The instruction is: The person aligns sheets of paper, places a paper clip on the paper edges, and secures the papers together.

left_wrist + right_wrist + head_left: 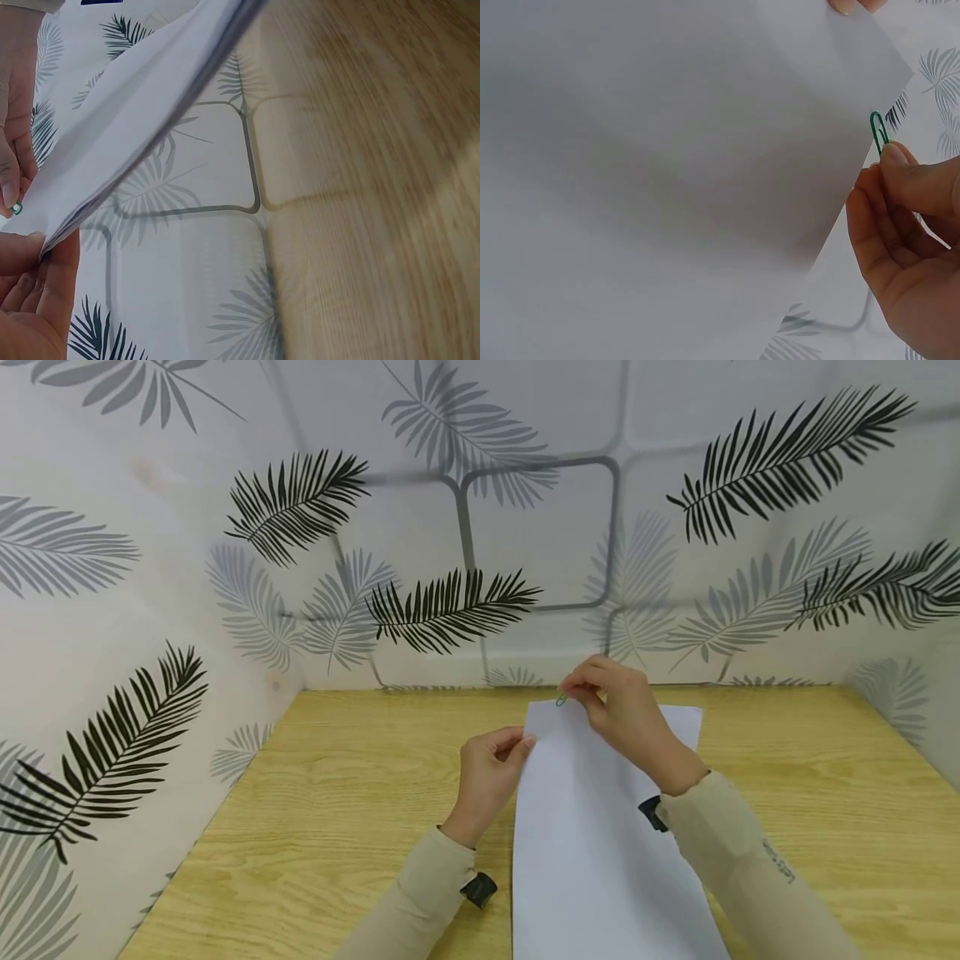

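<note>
A stack of white paper sheets [577, 843] is held up over the table, its top edge away from the person. The left hand [491, 777] pinches the stack's left edge near the top corner, thumb on the front face and fingers behind, as the left wrist view also shows. Between thumb and forefinger, the right hand [622, 710] pinches a green paper clip [879, 131]. The clip's rounded end points away from the fingertips and overlaps the paper's top edge in the head view. In the right wrist view the other fingers curl beside that edge.
The wood-grain table [337, 793] spreads out on both sides of the paper. Behind it stands a pale backdrop [540, 543] with a leaf print, which also runs up the left and right sides. Both forearms wear beige sleeves [742, 843] with black wrist straps.
</note>
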`<state>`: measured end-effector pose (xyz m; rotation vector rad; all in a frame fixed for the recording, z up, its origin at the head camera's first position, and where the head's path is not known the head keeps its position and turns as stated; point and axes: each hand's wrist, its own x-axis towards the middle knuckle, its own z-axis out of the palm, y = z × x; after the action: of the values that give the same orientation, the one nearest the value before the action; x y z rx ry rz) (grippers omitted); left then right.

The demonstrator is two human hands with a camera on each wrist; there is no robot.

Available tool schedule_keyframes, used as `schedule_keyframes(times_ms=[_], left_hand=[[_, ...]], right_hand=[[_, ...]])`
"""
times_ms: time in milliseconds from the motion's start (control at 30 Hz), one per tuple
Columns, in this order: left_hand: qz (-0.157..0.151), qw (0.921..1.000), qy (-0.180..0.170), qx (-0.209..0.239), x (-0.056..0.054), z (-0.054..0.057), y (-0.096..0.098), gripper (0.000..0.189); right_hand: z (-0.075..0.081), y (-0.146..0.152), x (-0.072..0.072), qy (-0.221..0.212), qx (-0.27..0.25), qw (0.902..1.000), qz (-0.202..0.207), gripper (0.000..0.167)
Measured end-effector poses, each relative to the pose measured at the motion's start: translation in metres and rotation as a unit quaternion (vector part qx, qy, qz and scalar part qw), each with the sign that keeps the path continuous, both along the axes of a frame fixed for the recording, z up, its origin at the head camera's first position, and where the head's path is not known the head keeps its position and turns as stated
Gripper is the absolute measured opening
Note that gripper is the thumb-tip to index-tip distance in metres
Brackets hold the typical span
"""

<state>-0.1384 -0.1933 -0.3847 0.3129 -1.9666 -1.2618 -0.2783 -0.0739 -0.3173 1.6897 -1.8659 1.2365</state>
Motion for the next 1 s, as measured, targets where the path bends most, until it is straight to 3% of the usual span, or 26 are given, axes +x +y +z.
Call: schedule_keyframes(times_ms=[300,433,800,1000], left_hand=[[0.012,0.9992,0.023,-0.03,0.001,-0.0027,0.0009,0.011],[0.011,0.9984,0.041,-0.036,0.002,-0.0037,0.0011,0.011],[0.03,0.996,0.045,-0.071,0.0029,-0.0032,0.0016,0.01],[0.029,0.9956,0.058,-0.068,0.0021,-0.0043,0.0011,0.01]], right_hand=[[-0.0023,0.002,0.0042,-0.017,0.063,0.9979,0.002,0.011],[-0.0025,0.0022,0.0053,0.001,0.059,0.9982,0.012,0.013],[0.001,0.003,0.0076,0.021,0.082,0.9962,0.019,0.015],[0.0024,0.0026,0.0074,0.043,0.063,0.9967,0.028,0.016]])
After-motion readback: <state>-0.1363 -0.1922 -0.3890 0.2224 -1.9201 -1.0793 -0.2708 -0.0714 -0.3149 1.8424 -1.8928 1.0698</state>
